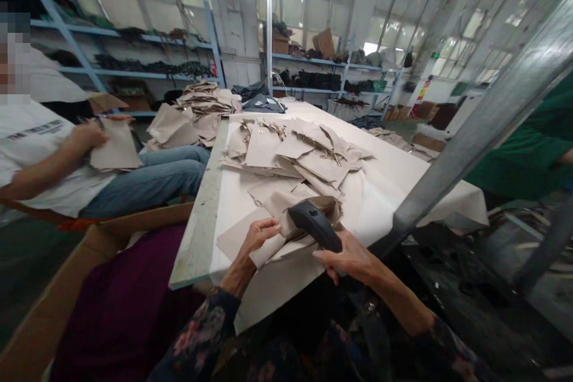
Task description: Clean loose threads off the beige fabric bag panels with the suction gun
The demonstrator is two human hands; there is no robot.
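Note:
My right hand (347,255) is wrapped around the handle of a dark grey, curved handheld tool (314,224). The tool's head rests over a beige fabric piece (286,250) near the table's front corner; its exact kind and working end are hidden. My left hand (256,240) pinches the edge of that beige fabric just left of the tool. Beyond both hands lies a loose pile of beige fabric pieces (298,152), some with small shiny metal parts. One beige sheet hangs over the front edge below my hands.
A white-covered table (380,191) carries the pile. To the right, a slanted metal post (470,131) rises close by. A cardboard box (58,286) with purple cloth (120,304) stands at the left. A seated co-worker (49,143) holds beige fabric; blue shelves (156,74) line the back.

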